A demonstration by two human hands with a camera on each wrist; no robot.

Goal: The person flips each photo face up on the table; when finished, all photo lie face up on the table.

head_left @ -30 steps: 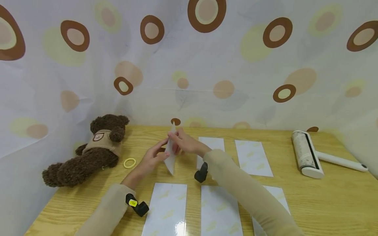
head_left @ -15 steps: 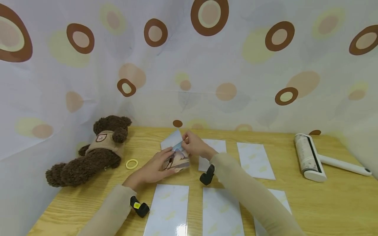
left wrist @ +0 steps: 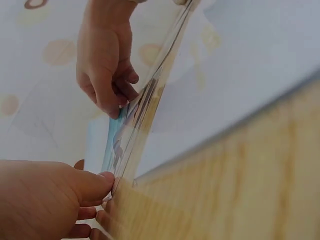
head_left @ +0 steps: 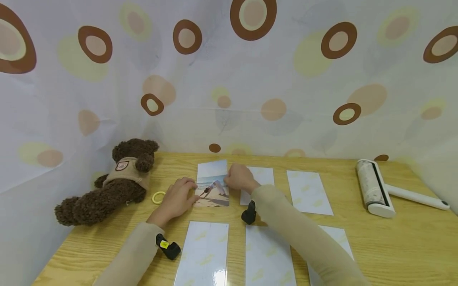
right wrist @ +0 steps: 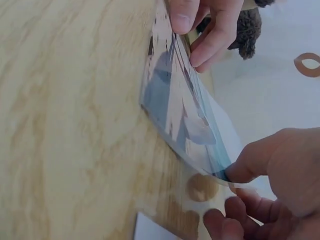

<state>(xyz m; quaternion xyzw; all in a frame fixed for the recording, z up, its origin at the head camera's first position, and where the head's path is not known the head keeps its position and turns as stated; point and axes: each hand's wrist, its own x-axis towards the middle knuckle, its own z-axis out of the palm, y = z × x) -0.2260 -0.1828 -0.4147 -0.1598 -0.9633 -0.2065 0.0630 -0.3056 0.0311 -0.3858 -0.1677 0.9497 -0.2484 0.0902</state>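
Note:
A glossy beach photo (head_left: 212, 180) with blue sea and sand faces up near the table's back, its far edge slightly raised. My left hand (head_left: 177, 198) holds its left edge; in the left wrist view, the thumb (left wrist: 97, 186) lies on top with fingers below. On the right edge, my right hand (head_left: 240, 177) pinches the print. The right wrist view shows that thumb (right wrist: 247, 162) on the photo's surface and the other fingers curled under it. Between the two hands the photo (right wrist: 172, 95) bows.
Several white cards (head_left: 202, 254) with faint yellow marks lie in two rows, one card (head_left: 309, 192) at back right. A brown teddy bear (head_left: 107, 194) and a yellow ring (head_left: 158, 198) are on the left. On the right lies a lint roller (head_left: 373, 188). A patterned cloth backs the table.
The card has turned from edge-on to picture side up, and it is lower, towards the table. My left hand has shifted from across the picture to its left edge.

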